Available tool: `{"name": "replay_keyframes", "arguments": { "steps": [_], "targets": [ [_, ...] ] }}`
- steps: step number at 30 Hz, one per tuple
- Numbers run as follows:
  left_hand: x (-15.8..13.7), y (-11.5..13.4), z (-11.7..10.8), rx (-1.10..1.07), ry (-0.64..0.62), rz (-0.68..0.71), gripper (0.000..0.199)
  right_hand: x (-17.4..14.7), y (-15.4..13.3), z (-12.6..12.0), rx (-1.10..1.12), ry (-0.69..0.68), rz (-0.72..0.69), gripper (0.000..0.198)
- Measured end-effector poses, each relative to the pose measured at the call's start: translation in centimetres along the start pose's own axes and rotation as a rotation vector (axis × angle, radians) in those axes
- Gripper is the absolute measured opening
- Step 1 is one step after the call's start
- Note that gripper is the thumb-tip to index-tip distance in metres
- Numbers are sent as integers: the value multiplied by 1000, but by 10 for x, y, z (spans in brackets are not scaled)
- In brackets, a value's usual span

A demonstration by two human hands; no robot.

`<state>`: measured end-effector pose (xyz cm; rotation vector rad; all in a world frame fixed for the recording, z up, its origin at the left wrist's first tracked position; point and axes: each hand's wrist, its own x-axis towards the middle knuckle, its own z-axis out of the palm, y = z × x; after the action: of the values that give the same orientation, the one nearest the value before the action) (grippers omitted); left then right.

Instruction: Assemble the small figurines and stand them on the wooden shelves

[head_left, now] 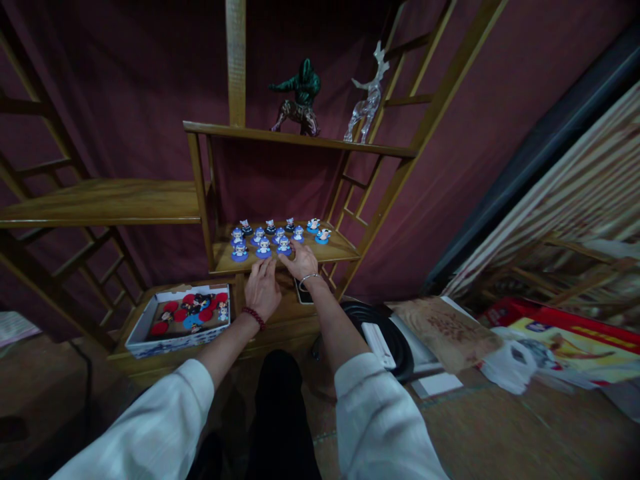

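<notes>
Rows of small toy figurines stand on a low wooden shelf [325, 252]. Purple-based ones fill the front, with a purple figurine [240, 251] at the left and another figurine [263, 249] in the middle. My right hand [303, 263] has its thumb and fingers around the front right purple figurine [284, 245], whose base they partly cover. Just below the middle figurine, my left hand [263, 290] reaches to the shelf's front edge, fingers stretched forward and nothing visible in them. Behind are dark-based figurines [271, 227]; blue-based figurines [323, 236] stand at the right.
An open box [177, 340] with red- and blue-based figurines sits lower left. Above, a shelf carries a dark green statue [300, 97] and a clear deer statue [367, 100]. A phone-like object [304, 293] lies below my right wrist. Coiled black hose [407, 347] and bags crowd the right floor.
</notes>
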<state>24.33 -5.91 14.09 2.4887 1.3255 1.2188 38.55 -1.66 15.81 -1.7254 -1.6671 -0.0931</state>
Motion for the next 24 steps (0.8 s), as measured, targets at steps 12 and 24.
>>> {"name": "replay_keyframes", "arguments": {
  "steps": [12, 24],
  "targets": [
    [-3, -1, -10, 150, 55, -49, 49, 0, 0, 1, -11, 16, 5, 42],
    [12, 6, -4, 167, -19, -87, 50, -2, 1, 0, -41, 7, -14, 41]
  ]
}}
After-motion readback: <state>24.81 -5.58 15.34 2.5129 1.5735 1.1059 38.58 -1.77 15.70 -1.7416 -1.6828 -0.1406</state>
